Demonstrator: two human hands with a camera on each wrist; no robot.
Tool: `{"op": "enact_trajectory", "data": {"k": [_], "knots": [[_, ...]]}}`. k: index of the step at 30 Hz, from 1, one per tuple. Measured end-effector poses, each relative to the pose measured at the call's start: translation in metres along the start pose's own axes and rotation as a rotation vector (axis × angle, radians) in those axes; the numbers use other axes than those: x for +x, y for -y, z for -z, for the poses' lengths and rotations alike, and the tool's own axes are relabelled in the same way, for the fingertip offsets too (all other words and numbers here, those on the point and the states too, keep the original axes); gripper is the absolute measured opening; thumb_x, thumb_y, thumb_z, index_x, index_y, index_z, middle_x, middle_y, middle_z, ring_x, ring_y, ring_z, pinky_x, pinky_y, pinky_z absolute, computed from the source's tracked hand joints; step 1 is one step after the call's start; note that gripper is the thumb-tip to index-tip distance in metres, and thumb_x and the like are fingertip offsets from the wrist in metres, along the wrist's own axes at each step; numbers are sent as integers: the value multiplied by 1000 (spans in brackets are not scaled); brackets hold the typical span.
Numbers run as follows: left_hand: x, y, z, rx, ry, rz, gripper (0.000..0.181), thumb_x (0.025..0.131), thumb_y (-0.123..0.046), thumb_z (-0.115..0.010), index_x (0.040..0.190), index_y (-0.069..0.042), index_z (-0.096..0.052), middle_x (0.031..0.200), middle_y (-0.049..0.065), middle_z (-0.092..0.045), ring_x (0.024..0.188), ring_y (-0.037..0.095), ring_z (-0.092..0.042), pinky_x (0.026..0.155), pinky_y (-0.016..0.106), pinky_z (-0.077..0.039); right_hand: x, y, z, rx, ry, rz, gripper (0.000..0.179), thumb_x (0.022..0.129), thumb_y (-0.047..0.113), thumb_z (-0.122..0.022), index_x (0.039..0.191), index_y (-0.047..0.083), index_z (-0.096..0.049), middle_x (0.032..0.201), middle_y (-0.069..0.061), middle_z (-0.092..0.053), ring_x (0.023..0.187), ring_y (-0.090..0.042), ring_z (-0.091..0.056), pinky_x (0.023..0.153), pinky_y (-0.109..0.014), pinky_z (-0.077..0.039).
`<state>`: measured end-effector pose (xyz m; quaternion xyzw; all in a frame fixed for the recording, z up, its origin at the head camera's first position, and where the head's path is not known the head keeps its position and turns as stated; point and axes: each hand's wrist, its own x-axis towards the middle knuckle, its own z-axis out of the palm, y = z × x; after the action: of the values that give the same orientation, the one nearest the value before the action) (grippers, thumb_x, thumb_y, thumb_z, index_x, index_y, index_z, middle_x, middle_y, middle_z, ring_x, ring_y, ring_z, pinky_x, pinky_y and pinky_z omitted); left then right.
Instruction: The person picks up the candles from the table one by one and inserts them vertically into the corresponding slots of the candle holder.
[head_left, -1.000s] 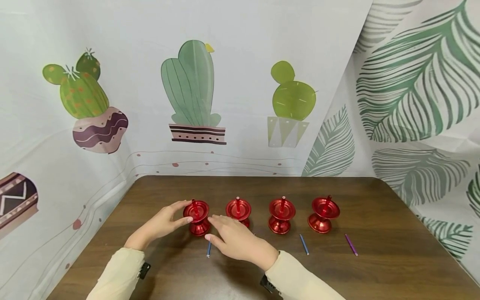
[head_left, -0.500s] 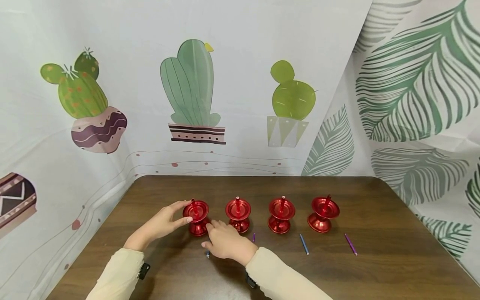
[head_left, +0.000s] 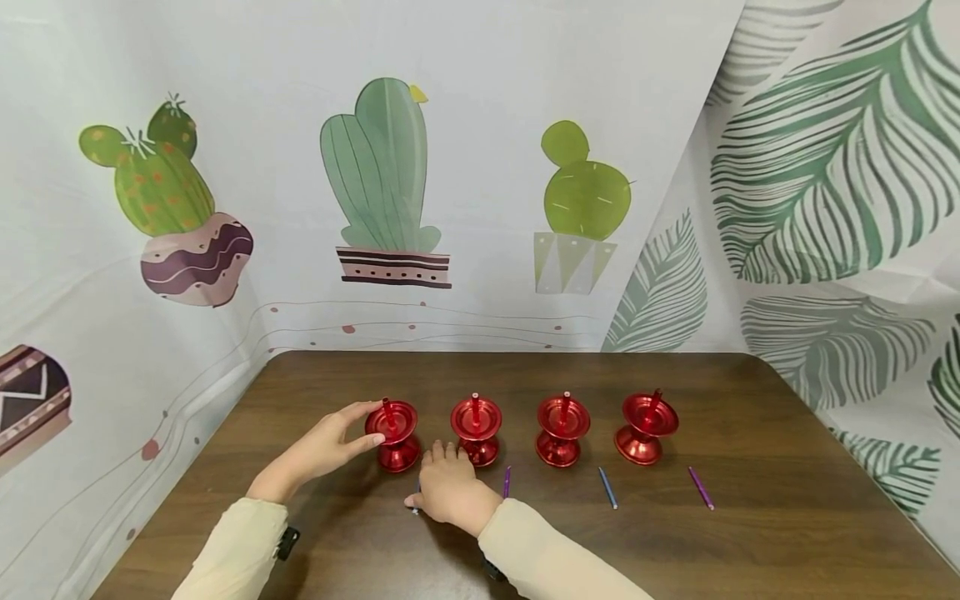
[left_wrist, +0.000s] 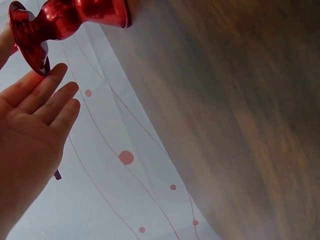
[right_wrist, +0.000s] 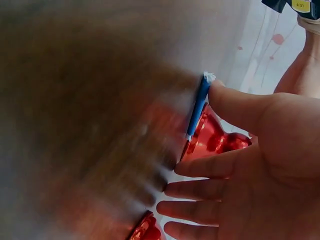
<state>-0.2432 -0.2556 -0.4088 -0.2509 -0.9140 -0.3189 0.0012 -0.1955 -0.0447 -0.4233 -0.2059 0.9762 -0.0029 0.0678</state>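
In the head view my left hand (head_left: 330, 446) holds the dish rim of the leftmost red metallic candle holder (head_left: 399, 455), thumb in front and fingers behind. A short red stick stands upright in its dish. The left wrist view shows my fingertips (left_wrist: 60, 70) against that rim. My right hand (head_left: 452, 489) reaches down over a small blue candle (right_wrist: 198, 107) lying on the table, mostly hidden in the head view. In the right wrist view the thumb is at the candle's white-tipped end, and the other fingers stretch out straight. The second candle holder (head_left: 477, 417) stands just beyond this hand.
Two more red candle holders (head_left: 562, 429) (head_left: 647, 427) stand to the right in the same row. In front lie a purple candle (head_left: 507, 481), a blue one (head_left: 608, 488) and another purple one (head_left: 701, 488). A patterned cloth (head_left: 480, 325) hangs behind the brown table (head_left: 720, 383).
My right hand has come down and nearer to the table, over the blue candle, uncovering the second candle holder and a purple candle. My left hand stays on the leftmost holder.
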Motion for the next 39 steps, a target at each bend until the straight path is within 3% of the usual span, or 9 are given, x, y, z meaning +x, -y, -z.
{"op": "enact_trajectory", "data": {"k": [6,9,13,17,25,32,39], "knots": [[0,0,0,3,4,8,62,90,-31,-68,137,3,-47,136,24,-50,127,42,-46,101,59,-37,-3,5,-1,-97,-33,-1,73,82,59,-64,130,5,-58,131,-12,-57,122,-27,-53,99,-39,-44],[-1,-1,0,5,0,6,62,89,-29,-69,136,4,-47,136,25,-51,126,42,-46,101,59,-37,-3,8,-3,-136,-82,24,58,83,51,-68,119,6,-64,111,-8,-63,105,-22,-58,87,-34,-47],[-1,-1,0,6,-10,-7,60,89,-27,-69,135,6,-48,134,24,-52,125,42,-48,101,58,-38,-4,10,-4,-158,-131,43,34,85,33,-71,109,8,-66,93,-5,-60,90,-18,-56,75,-31,-46],[-2,0,-1,-3,-14,-20,59,90,-27,-68,135,6,-48,134,24,-53,125,42,-47,100,57,-39,-3,12,-5,-166,-145,40,29,84,22,-71,110,8,-67,89,-5,-57,87,-18,-55,74,-30,-47],[0,-1,0,-4,-15,-31,58,91,-27,-67,134,7,-49,133,24,-53,125,42,-47,100,58,-39,-2,13,-5,-154,-138,32,28,86,21,-69,111,8,-66,91,-6,-56,89,-18,-54,74,-30,-48],[0,-1,-1,-11,-16,-26,58,91,-27,-67,135,6,-48,134,25,-52,125,43,-47,101,59,-38,-4,8,-5,-119,-157,54,29,88,23,-68,111,6,-65,90,-7,-54,87,-19,-52,69,-29,-48],[0,-1,0,-23,-3,-10,60,91,-27,-67,136,6,-47,135,25,-51,127,43,-45,101,59,-37,-8,1,-1,61,-220,88,29,74,10,-79,94,3,-60,83,-9,-55,77,-23,-57,65,-33,-52]]}}
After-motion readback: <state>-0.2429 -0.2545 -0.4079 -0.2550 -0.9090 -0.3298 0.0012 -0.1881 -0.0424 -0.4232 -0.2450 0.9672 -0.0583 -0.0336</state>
